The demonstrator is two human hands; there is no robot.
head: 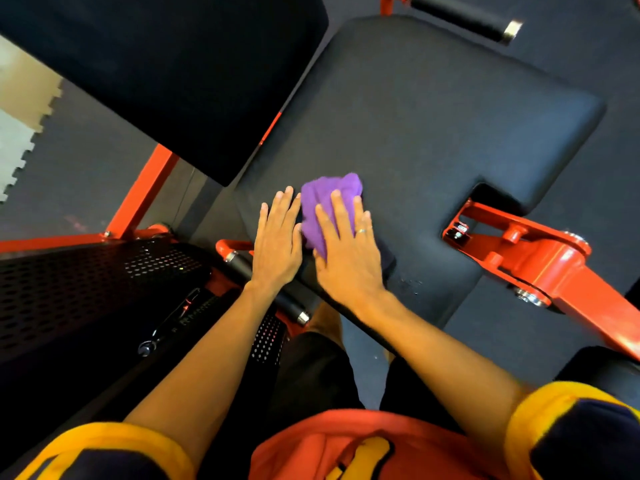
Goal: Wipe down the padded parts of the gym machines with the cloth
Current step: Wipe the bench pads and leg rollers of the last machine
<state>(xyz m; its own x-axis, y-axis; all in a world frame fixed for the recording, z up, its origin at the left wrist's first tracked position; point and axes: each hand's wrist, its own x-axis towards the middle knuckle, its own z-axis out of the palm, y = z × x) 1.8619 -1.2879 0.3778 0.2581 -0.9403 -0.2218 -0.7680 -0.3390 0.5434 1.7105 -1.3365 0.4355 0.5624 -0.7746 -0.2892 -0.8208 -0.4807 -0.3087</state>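
Note:
A crumpled purple cloth (323, 202) lies on the near left part of a wide black padded seat (433, 126). My right hand (346, 247) presses flat on the cloth with straight fingers and covers its lower right part. My left hand (277, 237) lies flat on the pad just left of the cloth, fingers straight, its fingertips beside the cloth's edge. A second black pad (166, 64), the backrest, stands tilted at the upper left.
A red steel arm with a pivot (540, 258) joins the seat at the right. Black foam handles sit at the top right (464, 15) and under my left wrist (263, 282). A perforated black shield (86, 282) is at the left. Dark rubber floor (79, 161) surrounds the machine.

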